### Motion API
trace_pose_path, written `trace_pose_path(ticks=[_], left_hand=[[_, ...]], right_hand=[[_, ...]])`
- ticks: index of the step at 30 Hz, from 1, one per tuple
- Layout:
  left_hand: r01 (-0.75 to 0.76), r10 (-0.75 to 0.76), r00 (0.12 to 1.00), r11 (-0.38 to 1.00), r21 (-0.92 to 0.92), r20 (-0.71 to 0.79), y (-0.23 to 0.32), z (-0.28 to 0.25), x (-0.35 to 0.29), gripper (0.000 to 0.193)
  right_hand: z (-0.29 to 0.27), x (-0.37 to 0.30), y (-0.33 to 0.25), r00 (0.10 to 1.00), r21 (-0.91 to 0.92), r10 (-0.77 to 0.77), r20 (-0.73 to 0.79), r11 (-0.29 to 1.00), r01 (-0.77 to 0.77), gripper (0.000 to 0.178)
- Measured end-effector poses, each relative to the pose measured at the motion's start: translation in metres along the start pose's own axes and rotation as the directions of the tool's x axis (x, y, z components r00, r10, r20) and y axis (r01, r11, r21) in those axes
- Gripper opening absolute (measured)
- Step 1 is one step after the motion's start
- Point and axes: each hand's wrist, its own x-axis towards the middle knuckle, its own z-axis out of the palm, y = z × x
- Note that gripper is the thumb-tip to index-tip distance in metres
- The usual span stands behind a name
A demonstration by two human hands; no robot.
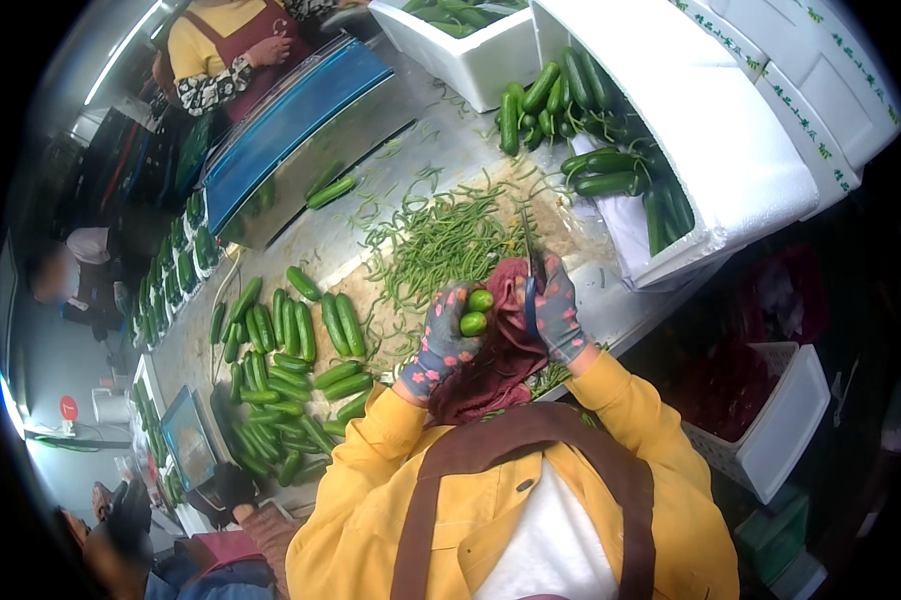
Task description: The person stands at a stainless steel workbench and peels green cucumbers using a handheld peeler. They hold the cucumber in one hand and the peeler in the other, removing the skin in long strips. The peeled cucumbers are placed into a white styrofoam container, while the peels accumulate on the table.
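My left hand point(445, 340), in a grey glove with pink flowers, is closed around two small cucumbers point(476, 313), their round ends facing up. Close beside it, my right hand point(560, 312) in a matching glove grips blue-handled scissors point(530, 305), the narrow blades pointing away from me. A dark red cloth point(480, 385) lies bunched beneath and between both hands. Just beyond them spreads a heap of thin green trimmings point(445, 240). Loose cucumbers point(290, 385) lie in rows and a pile to the left of my left hand.
A white foam box point(715, 190) tipped toward the table holds cucumbers point(590, 90); another foam box point(490, 60) stands behind. A blue-topped metal machine point(300, 130) is at the far left, with a person point(230, 50) behind it. A white basket point(770, 430) sits low at right.
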Motion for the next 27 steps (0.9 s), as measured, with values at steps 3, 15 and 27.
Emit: trace_pose_path(ticks=[3, 15, 27], left_hand=[[0.052, -0.050, 0.998, 0.998, 0.036, -0.030, -0.028, 0.014, -0.013, 0.036], [0.203, -0.200, 0.977, 0.978, 0.045, -0.071, 0.001, -0.021, 0.005, 0.041], [0.138, -0.138, 0.990, 0.990, 0.004, -0.012, -0.052, 0.025, -0.034, 0.036]], right_hand=[[0.035, -0.008, -0.015, 0.952, -0.555, -0.152, 0.267, 0.783, 0.281, 0.047], [0.023, -0.031, -0.013, 0.979, -0.017, 0.167, 0.115, 0.986, -0.167, 0.045], [0.077, -0.018, -0.055, 0.987, -0.705, -0.076, 0.143, 0.693, 0.155, 0.033]])
